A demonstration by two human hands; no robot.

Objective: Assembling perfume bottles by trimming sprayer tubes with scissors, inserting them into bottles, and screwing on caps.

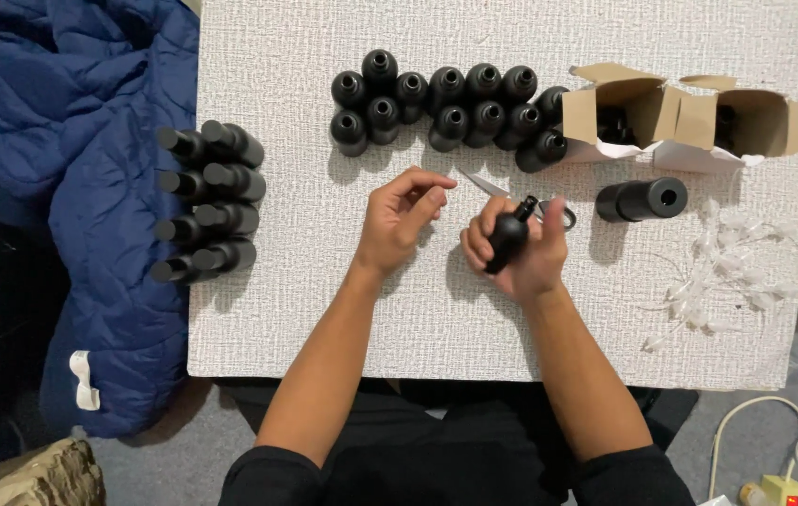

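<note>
I see my right hand gripping a matte black round-bodied bottle, tilted, above the white textured tabletop. My left hand hovers beside it, empty, fingers loosely curled. Upright black bottles cluster beyond; scissors lie near open cardboard boxes.

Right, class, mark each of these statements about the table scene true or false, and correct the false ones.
1. The right hand holds a black bottle. True.
2. The left hand grips a pair of scissors. False: it is empty, fingers curled above the white table.
3. A group of open black bottles stands upright at the far side. True.
4. The stacked bottles at the left edge stand upright. False: they lie on their sides.
5. Both cardboard boxes are closed. False: their flaps are open.
</note>
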